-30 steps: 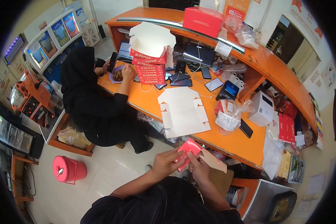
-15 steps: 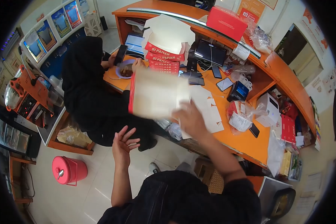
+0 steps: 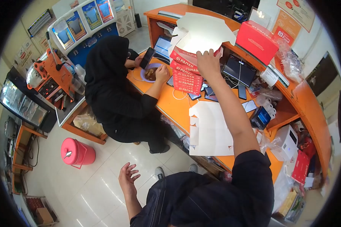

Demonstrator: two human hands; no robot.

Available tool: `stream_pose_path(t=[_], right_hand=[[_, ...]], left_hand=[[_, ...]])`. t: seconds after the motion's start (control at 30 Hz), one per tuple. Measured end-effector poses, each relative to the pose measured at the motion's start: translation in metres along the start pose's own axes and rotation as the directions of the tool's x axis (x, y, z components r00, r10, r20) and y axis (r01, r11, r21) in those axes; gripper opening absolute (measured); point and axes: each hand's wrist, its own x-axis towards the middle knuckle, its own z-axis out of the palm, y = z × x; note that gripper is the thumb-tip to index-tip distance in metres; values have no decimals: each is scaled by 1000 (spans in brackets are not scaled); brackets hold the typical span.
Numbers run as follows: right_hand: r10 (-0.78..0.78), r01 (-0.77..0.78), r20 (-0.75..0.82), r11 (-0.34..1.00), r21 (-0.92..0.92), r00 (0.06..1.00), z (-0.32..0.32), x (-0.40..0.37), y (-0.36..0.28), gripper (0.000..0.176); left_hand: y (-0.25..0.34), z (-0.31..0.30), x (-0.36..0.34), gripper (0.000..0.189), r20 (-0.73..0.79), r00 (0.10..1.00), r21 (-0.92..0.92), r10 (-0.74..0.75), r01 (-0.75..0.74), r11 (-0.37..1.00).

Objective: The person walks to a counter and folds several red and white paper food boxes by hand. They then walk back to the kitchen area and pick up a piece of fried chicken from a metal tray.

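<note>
Right hand — now atop box stack

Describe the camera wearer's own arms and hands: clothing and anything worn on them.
The person wears a black short-sleeved top. The right sleeve ends near the elbow, leaving the forearm bare. The left forearm is bare too. The right hand and left hand are ungloved, and no watch, ring or bracelet shows.

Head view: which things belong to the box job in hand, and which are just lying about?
In hand: right hand, top box, red box stack, flat carton blanks.
Lying about: tablet, phones, pink bucket, white printer.
</note>
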Motion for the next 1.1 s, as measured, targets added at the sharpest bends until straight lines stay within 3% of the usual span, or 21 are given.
stream_pose_path(t=[0.1,0.17,0.2,0.23,0.3,0.33,0.4,0.43,0.47,0.5,0.53,0.57,0.6,0.63,0.7,0.73,0.83,0.9,0.97,1.1], right_hand=[[-49,53,63,997,-54,997,6,2,1,19],[-50,43,143,997,56,988,8,2,5,23],[-25,26,-21,997,66,999,17,-3,7,30],[-26,27,-12,997,67,1000,18,-10,9,30],[-43,162,-367,940,300,929,17,-34,11,46],[0,178,-396,892,414,918,11,-54,10,42],[51,-23,-24,751,660,998,21,-115,7,33],[-40,-8,49,693,721,998,31,-154,4,28],[-152,-204,394,661,723,906,42,-194,-1,35],[-335,-162,610,772,615,718,41,-225,-3,54],[-430,-35,775,865,501,463,32,-251,-10,75],[-442,23,820,884,466,363,42,-283,-16,89],[-431,54,837,897,440,337,27,-297,-22,90],[-431,52,836,896,441,340,32,-310,-23,90],[-455,61,722,864,500,520,52,-331,-16,82],[-473,59,652,833,550,593,50,-333,-9,69],[-542,-34,656,757,652,525,55,-323,6,63],[-559,-37,612,721,692,559,67,-321,14,59],[-598,-97,614,671,735,514,68,-312,20,57],[-545,-90,608,698,711,578,81,-308,26,52]], left_hand=[[-8,4,-11,45,-65,997,-5,-38,38,999],[-6,14,-14,45,-55,998,32,2,-1,999],[-3,20,-13,45,-58,998,35,-1,3,999],[0,26,-13,44,-35,999,61,18,-16,998],[5,34,-11,44,-10,999,90,31,-30,995],[6,37,-9,44,28,999,155,43,-47,987],[8,41,-5,44,71,996,218,46,-61,974],[8,43,-2,41,108,993,271,49,-77,960],[8,44,0,38,144,988,320,49,-94,943],[8,45,1,38,142,989,319,45,-89,944],[6,46,3,34,181,983,339,35,-96,936],[4,46,4,31,221,975,360,25,-106,927],[0,45,6,31,222,975,363,24,-106,926],[-4,44,9,30,255,967,375,29,-126,918],[-8,48,13,30,290,956,386,34,-149,910],[-10,51,13,30,289,957,403,37,-156,902],[-16,59,14,31,318,948,412,36,-172,895],[-15,64,16,31,349,936,405,33,-183,896],[-13,68,16,32,415,908,438,58,-255,862],[-9,68,16,34,440,895,458,77,-297,838]])
